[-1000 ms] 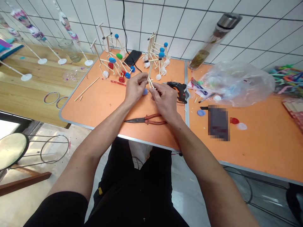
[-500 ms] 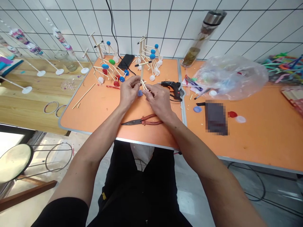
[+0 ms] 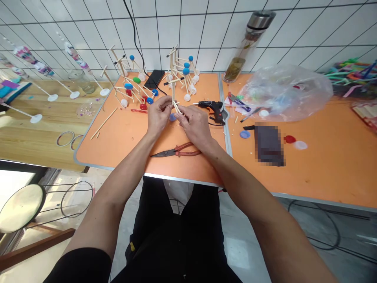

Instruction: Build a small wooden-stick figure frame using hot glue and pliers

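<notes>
Over the last second, little has altered beyond a slight shift of your view: both hands remain together at the wooden sticks (image 3: 177, 107), which suggests careful holding or fitting at the fingertips. The sticks are held over the left panel of the orange table (image 3: 123, 145), nearer its back edge than its front and left of the metal seam. Your left hand (image 3: 160, 114) pinches them between thumb and forefinger; your right hand (image 3: 194, 122) has thumb and fingers closed on their lower ends. Whether the upright behind your fingers belongs to the held piece or to a stick frame (image 3: 182, 71) at the back edge cannot be told. Both forearms cross the front edge and converge, elbows bent outward, the backs of the hands largely upward. Below the hands, toward the front edge, lie the pliers (image 3: 174, 152); beside the seam lies the glue gun (image 3: 209, 104).
</notes>
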The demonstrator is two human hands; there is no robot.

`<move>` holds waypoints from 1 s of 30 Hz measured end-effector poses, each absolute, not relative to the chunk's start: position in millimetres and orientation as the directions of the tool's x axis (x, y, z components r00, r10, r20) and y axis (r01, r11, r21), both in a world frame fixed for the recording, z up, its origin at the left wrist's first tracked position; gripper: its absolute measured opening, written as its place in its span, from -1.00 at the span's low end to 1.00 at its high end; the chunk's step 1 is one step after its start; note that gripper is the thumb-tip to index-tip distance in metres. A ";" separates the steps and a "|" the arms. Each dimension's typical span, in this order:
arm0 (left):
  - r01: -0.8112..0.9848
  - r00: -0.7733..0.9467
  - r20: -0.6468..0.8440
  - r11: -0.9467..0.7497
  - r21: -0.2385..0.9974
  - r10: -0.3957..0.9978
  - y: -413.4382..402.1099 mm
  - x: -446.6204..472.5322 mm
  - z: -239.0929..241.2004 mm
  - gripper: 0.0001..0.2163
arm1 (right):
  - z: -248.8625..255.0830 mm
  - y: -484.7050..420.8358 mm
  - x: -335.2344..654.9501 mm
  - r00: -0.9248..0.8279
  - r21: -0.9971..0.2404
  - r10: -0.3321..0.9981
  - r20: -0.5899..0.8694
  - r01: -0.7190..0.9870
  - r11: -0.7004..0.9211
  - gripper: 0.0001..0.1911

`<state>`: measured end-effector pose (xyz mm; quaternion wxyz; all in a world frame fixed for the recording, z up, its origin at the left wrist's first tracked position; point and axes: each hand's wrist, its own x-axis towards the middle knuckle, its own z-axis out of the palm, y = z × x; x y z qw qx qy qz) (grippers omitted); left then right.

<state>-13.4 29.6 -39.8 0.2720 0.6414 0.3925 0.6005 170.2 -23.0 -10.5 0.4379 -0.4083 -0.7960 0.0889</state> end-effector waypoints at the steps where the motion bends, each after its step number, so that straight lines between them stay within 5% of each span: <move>1: 0.179 -0.030 0.558 -0.545 0.819 0.829 30.0 -13.6 -40.3 -0.77 | -10.7 -22.9 170.0 -0.282 -0.500 0.729 0.623 0.574 0.649 -0.37; 30: 0.143 -0.003 0.572 -0.566 0.812 0.820 28.6 -15.4 -39.3 -0.80 | -13.5 -22.1 171.3 -0.306 -0.476 0.706 0.639 0.563 0.675 -0.51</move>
